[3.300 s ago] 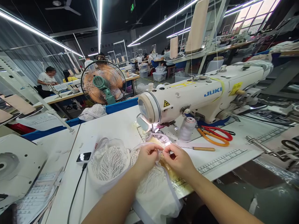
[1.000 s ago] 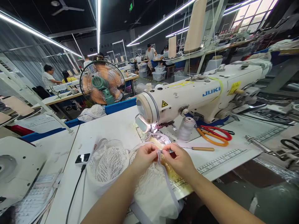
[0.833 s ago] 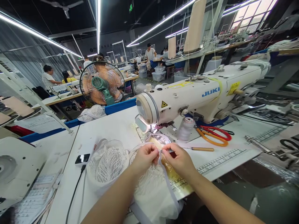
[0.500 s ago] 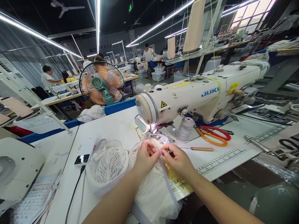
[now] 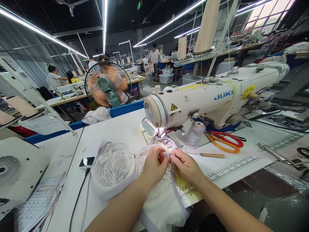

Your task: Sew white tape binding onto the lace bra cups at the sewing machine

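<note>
Across the foreground, a white table (image 5: 123, 130) carries the work and the tools. The machine (image 5: 200, 96), marked JUKI, spans its right half, with the head toward the middle and a lit lamp above the needle area. Beyond the far edge of the table stands a fan (image 5: 106, 84) with a green motor housing. The garment (image 5: 165, 198), white lace with pale binding, lies on the table in front of the machine's head; one lace cup spreads to the left, and the other portion extends to the near edge.

The left hand (image 5: 155, 162) pinches the garment's binding between thumb and bent fingers. The right hand (image 5: 187, 164) pinches the binding between thumb and forefinger; both sets of fingertips are just beside each other. Right of the hands lie scissors (image 5: 223, 145) with one orange and one red handle. Between these and the machine's head, a spool (image 5: 195, 134) stands on end. A gadget (image 5: 87, 162) with a dark display rests just left of the garment. A thin, tan-handled tool (image 5: 212, 155) lies near the right hand.
</note>
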Motion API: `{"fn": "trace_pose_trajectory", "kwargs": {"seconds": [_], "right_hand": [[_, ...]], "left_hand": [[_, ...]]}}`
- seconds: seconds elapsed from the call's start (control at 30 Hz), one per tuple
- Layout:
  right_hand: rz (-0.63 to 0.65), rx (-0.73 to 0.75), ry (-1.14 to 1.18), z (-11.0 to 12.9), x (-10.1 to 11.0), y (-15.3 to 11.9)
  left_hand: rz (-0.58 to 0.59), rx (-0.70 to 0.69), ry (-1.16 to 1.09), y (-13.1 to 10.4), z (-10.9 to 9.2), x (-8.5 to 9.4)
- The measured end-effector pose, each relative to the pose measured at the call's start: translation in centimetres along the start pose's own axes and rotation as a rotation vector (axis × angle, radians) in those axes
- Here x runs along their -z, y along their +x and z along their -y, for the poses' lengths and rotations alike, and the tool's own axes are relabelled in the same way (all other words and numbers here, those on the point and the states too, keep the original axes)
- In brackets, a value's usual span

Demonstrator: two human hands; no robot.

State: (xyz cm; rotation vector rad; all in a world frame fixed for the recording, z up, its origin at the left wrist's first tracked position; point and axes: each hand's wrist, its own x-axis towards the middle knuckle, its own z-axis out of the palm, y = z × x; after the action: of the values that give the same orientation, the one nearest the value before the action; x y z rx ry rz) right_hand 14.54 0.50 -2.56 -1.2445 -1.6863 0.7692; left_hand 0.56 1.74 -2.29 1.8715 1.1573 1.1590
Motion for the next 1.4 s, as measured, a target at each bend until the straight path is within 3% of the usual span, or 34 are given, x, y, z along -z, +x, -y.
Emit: {"fn": "trace_pose_trajectory", "kwargs": {"seconds": [0.2, 0.47, 0.7, 0.9, 1.2, 1.3, 1.4], "right_hand": [[0.01, 0.019, -0.008, -0.3, -0.1, 0.0], [-0.043, 0.193, -0.158, -0.3, -0.4, -0.4], [-0.04, 0.182, -0.17, -0.3, -0.5, -0.3], [-0.048, 0.154, -0.149, -0.5, -0.4, -0.2], [-0.03, 0.174, -0.146, -0.3, -0.5, -0.2], [-0.023, 0.166, -0.148, -0.4, -0.5, -0.2], [-0.037, 0.154, -0.153, -0.6, -0.5, -0.1]], "left_hand": [[-0.054, -0.16, 0.14, 0.0, -0.5, 0.4], [-0.049, -0.324, 0.502, -0.3, -0.7, 0.7], [-0.055, -0.27, 0.579, -0.1, -0.8, 0.9], [-0.107, -0.157, 0.536, 0.1, -0.6, 1.1], [-0.017, -0.299, 0.535, -0.3, -0.7, 1.0], [-0.017, -0.256, 0.413, -0.1, -0.9, 1.0], [-0.01, -0.121, 0.16, 0.1, -1.2, 0.9]]}}
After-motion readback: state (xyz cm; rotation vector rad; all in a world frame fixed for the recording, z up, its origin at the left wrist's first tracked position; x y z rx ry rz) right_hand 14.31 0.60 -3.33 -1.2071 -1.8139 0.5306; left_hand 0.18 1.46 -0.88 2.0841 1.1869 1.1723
